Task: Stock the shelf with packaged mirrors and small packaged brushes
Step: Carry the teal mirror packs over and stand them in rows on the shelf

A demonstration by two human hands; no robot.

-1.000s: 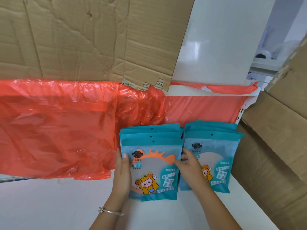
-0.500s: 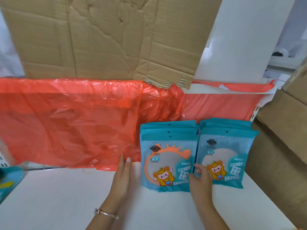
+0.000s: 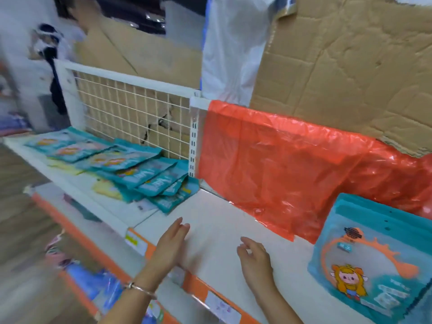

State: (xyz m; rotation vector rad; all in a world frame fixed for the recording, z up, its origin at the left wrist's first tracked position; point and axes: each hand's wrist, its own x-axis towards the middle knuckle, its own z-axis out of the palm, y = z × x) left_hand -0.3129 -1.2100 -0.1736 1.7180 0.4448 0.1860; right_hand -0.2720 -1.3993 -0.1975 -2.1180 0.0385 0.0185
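A stack of teal packaged mirrors (image 3: 371,258) with an orange cartoon print leans against red plastic sheeting at the right of the white shelf (image 3: 224,232). Several more teal packages (image 3: 140,174) lie fanned out on the adjoining shelf section to the left. My left hand (image 3: 171,246) hovers over the bare shelf near its front edge, fingers straight, holding nothing. My right hand (image 3: 254,258) hangs just to its right with fingers loosely curled, also holding nothing. Both hands are well left of the mirror stack. The view is motion-blurred.
Red plastic sheeting (image 3: 280,164) and torn cardboard (image 3: 346,66) back the shelf. A white wire grid panel (image 3: 131,111) stands behind the left section. Orange price rails (image 3: 194,286) edge the shelf front, with blurred goods on lower shelves.
Both hands have left the mirror packages and moved left across the shelf. The view has swung left, bringing the left shelf section with its fanned packages into sight.
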